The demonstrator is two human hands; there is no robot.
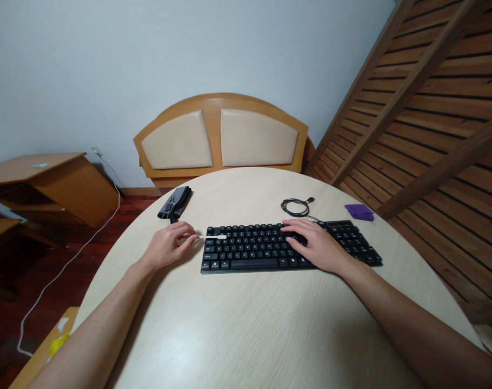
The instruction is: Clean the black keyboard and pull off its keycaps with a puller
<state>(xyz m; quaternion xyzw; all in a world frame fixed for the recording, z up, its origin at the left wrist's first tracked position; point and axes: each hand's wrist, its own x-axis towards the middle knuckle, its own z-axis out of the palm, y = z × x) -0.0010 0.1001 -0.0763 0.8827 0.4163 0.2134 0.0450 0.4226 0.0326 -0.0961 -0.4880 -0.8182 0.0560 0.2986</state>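
Observation:
A black keyboard lies on the round table. My left hand is at its left end, with fingertips closed on a white cotton swab. The swab points right, its tip over the upper left keys; whether it touches them I cannot tell. On the right part of the keyboard lies my right hand, open, thumb and fingers apart, covering some keys. Behind the keyboard is its coiled black cable.
A dark folded item lies beyond my left hand. A folded purple cloth sits at the table's right side. Past the table stand a padded headboard, a slatted wooden panel and a wooden cabinet. A white cord runs along the floor.

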